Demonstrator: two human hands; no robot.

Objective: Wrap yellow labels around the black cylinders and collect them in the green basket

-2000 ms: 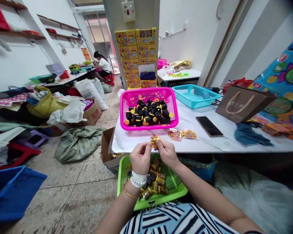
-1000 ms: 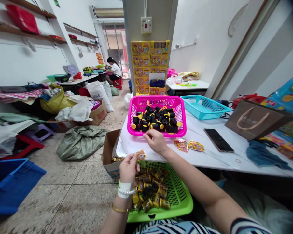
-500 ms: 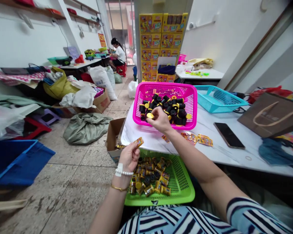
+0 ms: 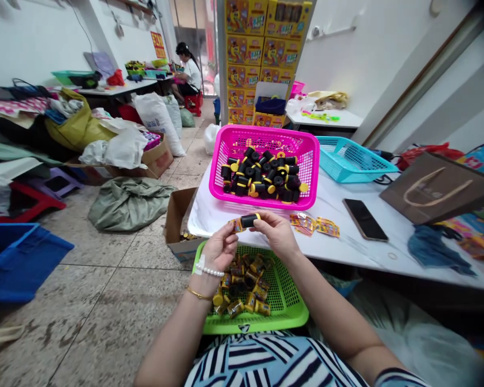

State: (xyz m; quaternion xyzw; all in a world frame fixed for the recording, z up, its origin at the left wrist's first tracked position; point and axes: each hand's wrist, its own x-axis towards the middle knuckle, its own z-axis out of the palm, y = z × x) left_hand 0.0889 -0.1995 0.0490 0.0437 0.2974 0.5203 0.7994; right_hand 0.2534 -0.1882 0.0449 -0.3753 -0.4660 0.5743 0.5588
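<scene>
Black canister [image 4: 249, 220] with a yellow end, held on its side over the front edge of the white table [image 4: 326, 194], between the person's two hands. The right hand [image 4: 280, 232] grips it at the yellow end, thumb and fingers pinched close, so that the dark end points toward the left hand [image 4: 221, 248]. The left hand holds a small printed wrapper [image 4: 236, 224] in a narrow pinch of thumb and forefinger, its other fingers loosely curled. Wrapper and dark end lie in line and very close together; whether they touch, or whether the end has entered the wrapper, cannot be told at this scale.

Behind the hands, a pink basket [image 4: 262, 203] contains a heap of bare canisters [image 4: 262, 174]. Below them, a green basket [image 4: 290, 293] contains canisters in printed wrappers [image 4: 236, 308]. Flat wrappers [image 4: 303, 222] lie on the table just beyond the right hand, near a phone [image 4: 365, 219].

The step in hand appears to be the joining of one canister to one wrapper. The next move would seem to call for a wrapper mouth opened by the left fingertips, a canister kept in line with it, and a gentle push from the yellow end; a skewed approach could crease the thin film.
</scene>
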